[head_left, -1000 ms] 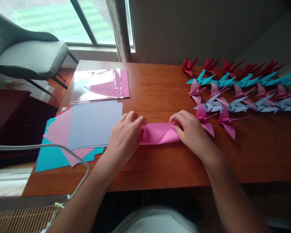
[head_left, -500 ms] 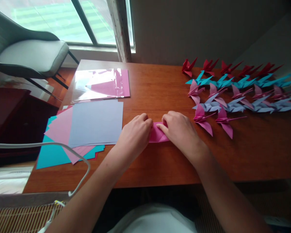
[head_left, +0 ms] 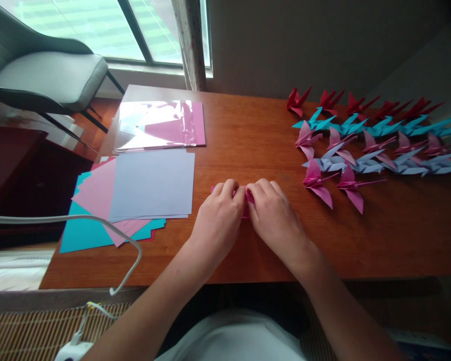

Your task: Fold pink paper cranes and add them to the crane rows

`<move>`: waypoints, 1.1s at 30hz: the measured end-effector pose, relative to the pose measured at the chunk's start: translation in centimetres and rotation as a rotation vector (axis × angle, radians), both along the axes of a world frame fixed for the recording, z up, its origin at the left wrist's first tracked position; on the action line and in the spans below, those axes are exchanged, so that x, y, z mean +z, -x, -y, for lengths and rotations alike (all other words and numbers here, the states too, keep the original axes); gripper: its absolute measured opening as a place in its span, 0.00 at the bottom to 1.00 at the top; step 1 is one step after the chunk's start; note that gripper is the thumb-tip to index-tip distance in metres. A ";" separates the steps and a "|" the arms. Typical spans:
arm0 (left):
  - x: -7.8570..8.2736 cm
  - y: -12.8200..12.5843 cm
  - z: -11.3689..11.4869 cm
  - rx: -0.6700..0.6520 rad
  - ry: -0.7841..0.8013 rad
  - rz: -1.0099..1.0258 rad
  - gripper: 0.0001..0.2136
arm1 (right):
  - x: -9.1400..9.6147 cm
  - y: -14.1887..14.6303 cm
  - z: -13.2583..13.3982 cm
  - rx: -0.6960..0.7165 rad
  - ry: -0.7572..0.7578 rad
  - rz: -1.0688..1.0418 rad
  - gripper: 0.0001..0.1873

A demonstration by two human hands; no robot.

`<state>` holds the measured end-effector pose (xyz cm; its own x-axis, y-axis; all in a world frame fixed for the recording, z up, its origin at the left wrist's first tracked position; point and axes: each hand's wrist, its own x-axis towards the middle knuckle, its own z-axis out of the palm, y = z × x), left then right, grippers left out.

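Note:
A folded piece of magenta origami paper (head_left: 245,210) lies on the table in front of me, mostly hidden beneath my fingers. My left hand (head_left: 221,210) is closed on its left part, knuckles up. From the other side my right hand (head_left: 272,208) pinches the paper with thumb and forefinger, and a raised fold shows at the fingertips. The two hands almost touch. To their right stand two finished magenta paper cranes (head_left: 317,184), wings spread.
Rows of red cranes (head_left: 296,103), turquoise, pink and pale blue cranes (head_left: 332,163) line the table's right side. Left lie stacked paper sheets (head_left: 154,185) and a plastic-wrapped paper pack (head_left: 165,125). A white cable (head_left: 131,245) curves over the table's left front edge.
My hands have drawn closer together, covering more of the magenta paper. The right fingers now pinch up a fold. The whole view has shifted slightly.

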<state>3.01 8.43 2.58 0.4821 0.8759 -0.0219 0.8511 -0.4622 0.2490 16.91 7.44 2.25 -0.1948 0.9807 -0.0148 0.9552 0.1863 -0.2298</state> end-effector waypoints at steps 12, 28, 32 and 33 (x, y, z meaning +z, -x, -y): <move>-1.3 -0.8 2.1 -0.056 -0.082 -0.037 0.19 | -1.1 0.3 3.0 -0.030 -0.163 0.036 0.11; -1.3 -0.9 2.3 -0.003 -0.105 -0.014 0.21 | -2.6 -6.1 5.8 -0.175 -0.244 0.145 0.18; -1.3 -1.0 2.3 0.013 -0.109 -0.017 0.20 | -2.4 -5.3 6.0 -0.110 -0.368 -0.057 0.19; -1.3 -1.0 2.3 0.015 -0.113 -0.020 0.20 | -2.4 -4.6 6.0 -0.060 -0.391 -0.120 0.20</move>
<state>4.01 6.15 1.27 0.4694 0.8804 0.0681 0.8624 -0.4736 0.1786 21.50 1.43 -0.17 -0.1145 0.9175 0.3808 0.9380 0.2261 -0.2628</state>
